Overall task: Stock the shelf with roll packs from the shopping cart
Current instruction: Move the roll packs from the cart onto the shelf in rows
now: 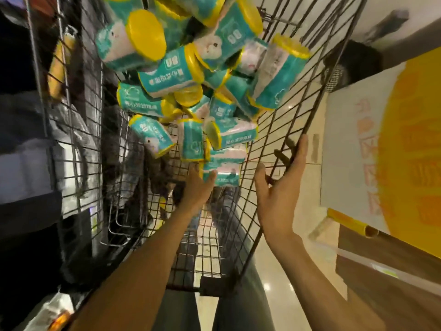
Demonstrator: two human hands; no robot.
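Observation:
Several teal and yellow roll packs (181, 75) lie heaped in the far end of the wire shopping cart (281, 130). My left hand (199, 187) reaches inside the cart, its fingers touching the nearest roll pack (225, 172) from below; whether they curl round it is hidden. My right hand (280, 187) holds the cart's right rim, fingers hooked over the wire and thumb on the mesh inside.
Dark shelving with goods (35, 163) runs along the left of the cart. A yellow and white sign board (381, 151) and a wooden panel (393, 259) stand on the right. Glossy floor tiles (286, 283) show below.

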